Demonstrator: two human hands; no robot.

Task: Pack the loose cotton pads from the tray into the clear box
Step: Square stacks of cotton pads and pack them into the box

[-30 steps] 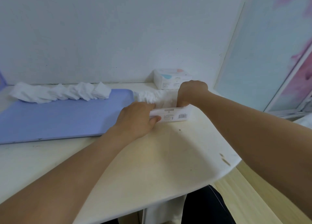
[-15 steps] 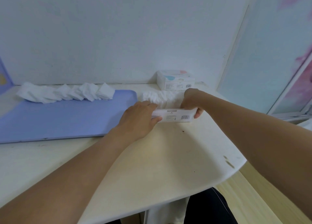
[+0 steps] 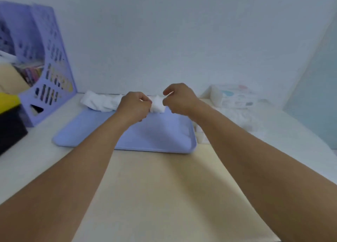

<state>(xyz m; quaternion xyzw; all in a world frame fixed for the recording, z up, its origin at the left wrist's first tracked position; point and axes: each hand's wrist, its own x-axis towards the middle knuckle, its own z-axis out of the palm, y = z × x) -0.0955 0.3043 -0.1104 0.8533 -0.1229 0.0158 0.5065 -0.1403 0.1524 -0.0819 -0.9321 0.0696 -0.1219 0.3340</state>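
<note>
Both hands work at the far edge of the blue tray [image 3: 160, 136], the left hand [image 3: 134, 106] and right hand [image 3: 179, 99] each closing its grip on a bunch of cotton pads [image 3: 157, 105] between them.

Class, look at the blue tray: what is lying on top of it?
A row of white cotton pads lies along the far edge of the blue tray. Both hands, left and right, hold some, hiding part of the row.

A row of white cotton pads [image 3: 102, 102] is laid along the far edge of the lilac tray [image 3: 158, 132]. A small stack [image 3: 157, 106] is gripped between both hands. The clear box is seen only as a blur right of the tray.
</note>
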